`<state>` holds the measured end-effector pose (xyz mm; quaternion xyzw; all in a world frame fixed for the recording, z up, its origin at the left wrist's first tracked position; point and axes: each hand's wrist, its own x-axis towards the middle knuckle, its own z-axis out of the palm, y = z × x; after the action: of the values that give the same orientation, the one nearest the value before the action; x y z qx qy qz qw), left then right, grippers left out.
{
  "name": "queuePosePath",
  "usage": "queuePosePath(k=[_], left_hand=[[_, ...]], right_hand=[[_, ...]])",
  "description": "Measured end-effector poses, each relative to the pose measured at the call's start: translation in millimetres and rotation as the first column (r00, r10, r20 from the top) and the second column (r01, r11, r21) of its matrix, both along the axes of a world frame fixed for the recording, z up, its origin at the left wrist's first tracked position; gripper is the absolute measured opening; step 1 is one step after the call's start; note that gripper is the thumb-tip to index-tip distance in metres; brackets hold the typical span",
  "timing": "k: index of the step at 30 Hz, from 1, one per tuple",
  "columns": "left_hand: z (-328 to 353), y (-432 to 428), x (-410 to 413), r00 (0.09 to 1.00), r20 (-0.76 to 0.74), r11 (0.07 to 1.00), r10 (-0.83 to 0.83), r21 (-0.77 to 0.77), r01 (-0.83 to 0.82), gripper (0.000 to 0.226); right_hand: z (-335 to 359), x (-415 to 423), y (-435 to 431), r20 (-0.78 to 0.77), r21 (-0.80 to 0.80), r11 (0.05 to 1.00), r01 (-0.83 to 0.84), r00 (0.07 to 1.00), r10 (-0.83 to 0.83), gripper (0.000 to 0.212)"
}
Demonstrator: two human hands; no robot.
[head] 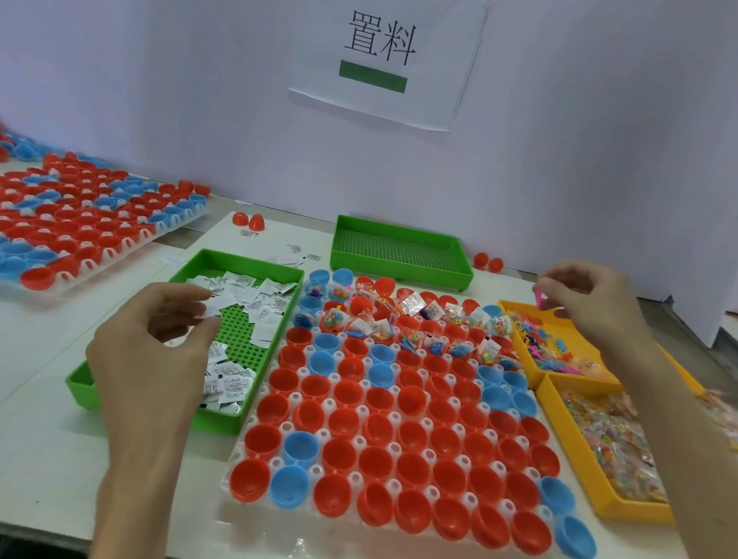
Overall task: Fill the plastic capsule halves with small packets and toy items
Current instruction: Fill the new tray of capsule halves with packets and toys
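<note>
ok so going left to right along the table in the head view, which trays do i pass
spare rack of capsule halves → green tray of white packets → main rack of capsule halves → yellow tray of clear packets

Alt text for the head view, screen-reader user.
A person's left hand pinches a white packet over a green tray of packets while the right hand pinches a pink toy above a yellow tray of toys. Between them sits a rack of red and blue capsule halves, only the far rows filled.
</note>
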<state>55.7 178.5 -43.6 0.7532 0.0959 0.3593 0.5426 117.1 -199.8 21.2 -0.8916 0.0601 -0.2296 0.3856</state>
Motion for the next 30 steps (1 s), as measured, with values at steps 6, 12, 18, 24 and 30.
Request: queuePosePath(k=[6, 12, 18, 24, 30], left_hand=[[2, -5, 0, 1.0, 0.023, 1.0, 0.01, -0.004, -0.01, 0.031], [28, -37, -17, 0.961, 0.136, 0.921, -0.241, -0.28, 0.271, 0.023], [43, -79, -34, 0.81, 0.245, 0.553, -0.532, -0.624, 0.552, 0.016], [50, -101, -39, 0.746, 0.376, 0.25, -0.55, -0.778, 0.576, 0.014], [54, -111, -44, 0.698, 0.455, 0.133, -0.553, -0.779, 0.613, 0.019]], right_hand=[[28, -46, 62, 0.145, 0.238, 0.934, -0.265, 0.961, 0.235, 0.008], [17, -93, 120, 0.264, 0.444, 0.821, -0.358, 0.928, 0.262, 0.008], [-1, -114, 164, 0.295, 0.566, 0.714, -0.413, 0.91, 0.292, 0.009], [-3, -114, 176, 0.338, 0.757, 0.486, -0.436, 0.899, 0.28, 0.03], [-6, -112, 184, 0.415, 0.791, 0.43, -0.434, 0.898, 0.144, 0.015]])
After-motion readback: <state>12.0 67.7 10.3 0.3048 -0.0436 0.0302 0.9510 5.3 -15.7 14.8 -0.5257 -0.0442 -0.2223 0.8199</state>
